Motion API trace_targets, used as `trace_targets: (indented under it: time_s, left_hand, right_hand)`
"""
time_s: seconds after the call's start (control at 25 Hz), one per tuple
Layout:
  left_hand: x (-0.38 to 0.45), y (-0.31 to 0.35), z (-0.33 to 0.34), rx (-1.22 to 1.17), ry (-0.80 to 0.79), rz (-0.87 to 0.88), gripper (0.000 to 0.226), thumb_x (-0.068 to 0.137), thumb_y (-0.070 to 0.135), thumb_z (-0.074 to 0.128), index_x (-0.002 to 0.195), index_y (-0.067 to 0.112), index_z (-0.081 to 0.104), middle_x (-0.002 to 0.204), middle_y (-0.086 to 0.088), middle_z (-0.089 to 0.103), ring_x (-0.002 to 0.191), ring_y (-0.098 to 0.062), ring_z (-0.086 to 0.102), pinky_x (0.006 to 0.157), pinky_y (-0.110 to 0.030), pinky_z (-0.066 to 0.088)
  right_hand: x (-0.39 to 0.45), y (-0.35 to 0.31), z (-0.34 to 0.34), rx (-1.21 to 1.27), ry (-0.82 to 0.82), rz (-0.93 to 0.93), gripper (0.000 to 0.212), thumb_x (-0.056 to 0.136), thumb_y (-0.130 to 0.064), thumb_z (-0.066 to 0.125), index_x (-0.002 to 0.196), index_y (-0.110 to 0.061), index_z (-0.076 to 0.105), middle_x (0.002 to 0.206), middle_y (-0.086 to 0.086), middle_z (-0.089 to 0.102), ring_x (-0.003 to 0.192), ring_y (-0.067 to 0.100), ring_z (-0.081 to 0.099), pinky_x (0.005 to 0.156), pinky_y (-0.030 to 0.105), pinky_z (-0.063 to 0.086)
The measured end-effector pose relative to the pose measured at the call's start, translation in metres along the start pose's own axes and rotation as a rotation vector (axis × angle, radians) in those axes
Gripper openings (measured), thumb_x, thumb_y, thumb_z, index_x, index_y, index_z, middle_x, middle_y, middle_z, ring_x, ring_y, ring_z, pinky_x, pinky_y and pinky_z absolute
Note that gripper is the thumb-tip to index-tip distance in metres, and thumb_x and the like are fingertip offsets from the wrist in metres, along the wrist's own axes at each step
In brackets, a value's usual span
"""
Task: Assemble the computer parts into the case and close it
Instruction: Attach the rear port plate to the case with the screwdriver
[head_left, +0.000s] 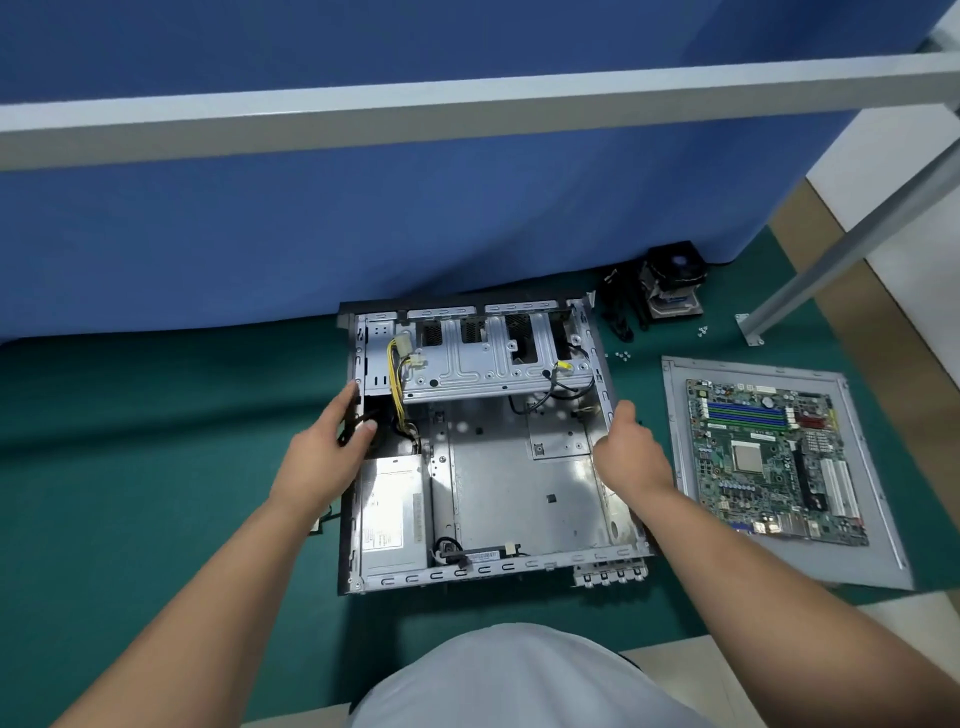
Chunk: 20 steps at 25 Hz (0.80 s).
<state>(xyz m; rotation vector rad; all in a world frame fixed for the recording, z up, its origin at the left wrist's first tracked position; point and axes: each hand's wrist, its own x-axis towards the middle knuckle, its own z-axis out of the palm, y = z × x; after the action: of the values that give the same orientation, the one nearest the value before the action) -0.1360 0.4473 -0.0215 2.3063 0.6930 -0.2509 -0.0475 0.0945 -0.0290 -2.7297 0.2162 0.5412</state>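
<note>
An open computer case (493, 447) lies flat on a green mat (156, 467) on the floor, its inside facing up. The left hand (324, 452) is at the case's left wall, its fingers (345, 402) curled over the edge and the thumb reaching inside among black cables (358, 421). The right hand (631, 452) grips the right wall, thumb up along the rim and fingers wrapped round the outside.

Inside the case, a power supply (392, 512) sits in the near left corner, with yellow wires (397, 374) running up toward a metal drive cage (498, 358) at the far end. The rest of the case floor is bare metal.

To the right, apart from the case, a motherboard (774, 462) rests on a grey side panel (883, 545). Beyond the case's far right corner a cooler fan (670, 283) stands by a blue partition (363, 218), with small screws (622, 355) scattered near it.
</note>
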Motion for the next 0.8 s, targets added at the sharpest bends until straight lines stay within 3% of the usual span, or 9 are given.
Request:
trace_targets:
  time_s: [0.08, 0.16, 0.24, 0.4, 0.52, 0.64, 0.72, 0.8]
  left_hand:
    - [0.000, -0.010, -0.007, -0.031, 0.000, -0.015, 0.057, 0.101, 0.053, 0.052, 0.154, 0.037, 0.037, 0.120, 0.011, 0.061, 0.097, -0.023, 0.062, 0.078, -0.034, 0.044]
    - [0.007, -0.017, -0.018, 0.077, 0.027, 0.062, 0.035, 0.102, 0.045, 0.055, 0.123, 0.019, 0.065, 0.101, 0.004, 0.067, 0.094, -0.027, 0.064, 0.074, -0.034, 0.043]
    - [0.019, -0.013, -0.034, 0.281, 0.035, 0.231, 0.028, 0.102, 0.039, 0.058, 0.097, 0.014, 0.070, 0.086, 0.000, 0.064, 0.090, -0.031, 0.064, 0.071, -0.036, 0.042]
    - [0.052, 0.005, -0.056, 0.664, 0.157, 0.612, 0.015, 0.100, 0.031, 0.062, 0.096, 0.018, 0.070, 0.090, 0.000, 0.060, 0.093, -0.031, 0.057, 0.089, -0.045, 0.040]
    - [0.074, 0.013, -0.054, 0.788, 0.264, 0.767, 0.009, 0.097, 0.022, 0.067, 0.094, 0.014, 0.071, 0.091, -0.004, 0.062, 0.100, -0.035, 0.056, 0.106, -0.048, 0.034]
    - [0.089, 0.011, -0.047, 0.711, 0.255, 0.614, 0.013, 0.098, 0.027, 0.067, 0.100, 0.017, 0.073, 0.107, -0.005, 0.066, 0.121, -0.038, 0.048, 0.113, -0.049, 0.028]
    - [0.094, 0.006, -0.038, 0.475, 0.246, 0.462, 0.012, 0.096, 0.027, 0.070, 0.103, 0.019, 0.073, 0.124, -0.005, 0.064, 0.132, -0.039, 0.039, 0.113, -0.046, 0.028]
    - [0.097, 0.001, -0.027, 0.102, 0.217, 0.255, 0.012, 0.094, 0.026, 0.071, 0.107, 0.025, 0.071, 0.141, -0.003, 0.052, 0.137, -0.033, 0.035, 0.114, -0.033, 0.025]
  right_hand:
    - [-0.001, 0.000, 0.003, -0.022, 0.052, 0.017, 0.022, 0.092, -0.003, 0.042, 0.111, -0.010, 0.034, 0.080, 0.010, 0.057, 0.068, 0.031, 0.057, 0.054, 0.035, 0.041]
    - [-0.001, 0.000, 0.005, -0.030, 0.071, 0.024, 0.022, 0.092, -0.005, 0.043, 0.111, -0.011, 0.034, 0.081, 0.012, 0.058, 0.069, 0.033, 0.058, 0.057, 0.037, 0.045]
    - [-0.001, 0.000, 0.006, -0.040, 0.084, 0.033, 0.022, 0.092, -0.006, 0.043, 0.111, -0.011, 0.035, 0.079, 0.011, 0.057, 0.068, 0.033, 0.057, 0.057, 0.037, 0.044]
    - [0.001, 0.001, 0.010, -0.066, 0.112, 0.034, 0.023, 0.092, -0.006, 0.043, 0.115, -0.009, 0.037, 0.076, 0.010, 0.054, 0.067, 0.032, 0.056, 0.055, 0.037, 0.041]
    - [0.001, 0.000, 0.010, -0.082, 0.120, 0.040, 0.025, 0.091, -0.006, 0.044, 0.115, -0.008, 0.038, 0.071, 0.007, 0.050, 0.060, 0.027, 0.050, 0.051, 0.035, 0.036]
    - [0.002, -0.002, 0.011, -0.090, 0.122, 0.050, 0.025, 0.091, -0.005, 0.045, 0.115, -0.008, 0.038, 0.069, 0.006, 0.048, 0.060, 0.028, 0.049, 0.050, 0.035, 0.033]
    - [0.001, -0.001, 0.010, -0.089, 0.123, 0.045, 0.024, 0.091, -0.004, 0.044, 0.115, -0.008, 0.038, 0.069, 0.008, 0.050, 0.061, 0.029, 0.051, 0.050, 0.035, 0.035]
    - [0.002, -0.002, 0.011, -0.087, 0.118, 0.038, 0.025, 0.091, -0.004, 0.044, 0.116, -0.007, 0.039, 0.071, 0.010, 0.053, 0.062, 0.032, 0.054, 0.052, 0.037, 0.040]
